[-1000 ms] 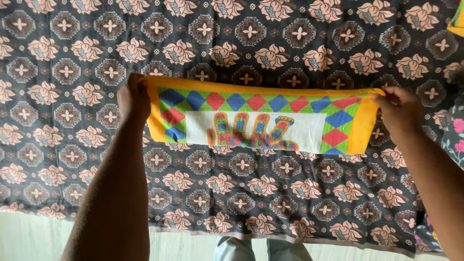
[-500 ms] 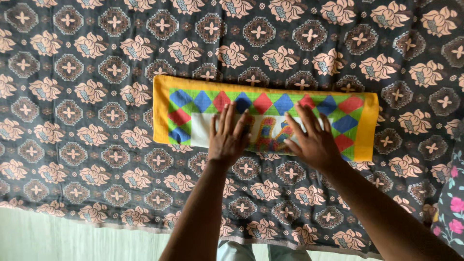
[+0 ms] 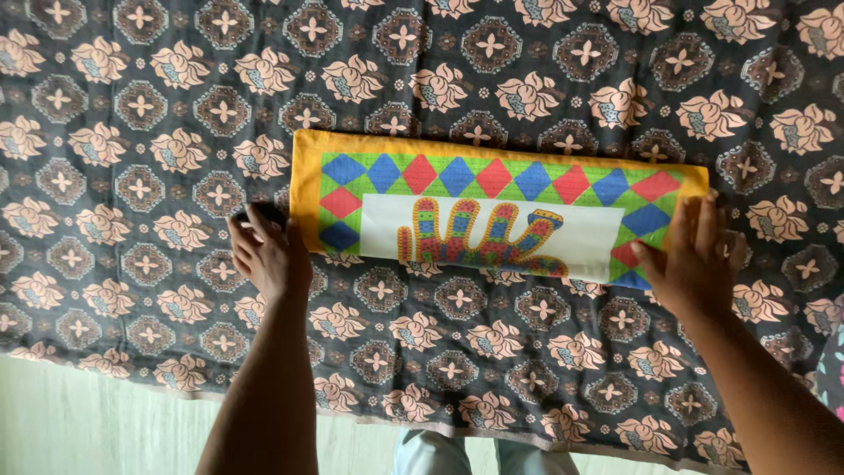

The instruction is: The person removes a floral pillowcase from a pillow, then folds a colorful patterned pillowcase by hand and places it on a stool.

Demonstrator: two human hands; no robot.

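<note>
Noting both hands' fingers spread flat, gripping nothing, we judge the left hand (image 3: 266,251) beside, and right hand (image 3: 694,255) on, the folded cloth (image 3: 492,207) could drag it askew over the patterned bedsheet (image 3: 132,132).

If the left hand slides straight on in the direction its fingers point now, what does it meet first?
The left hand points up and slightly left, beside the folded cloth with the yellow border. Ahead lies only the dark flowered sheet, so the way looks free as far as visible.

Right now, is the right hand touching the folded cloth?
Touching. The head view shows the right hand lying flat over the folded cloth's yellow right end, fingers covering its edge with no gap.
</note>
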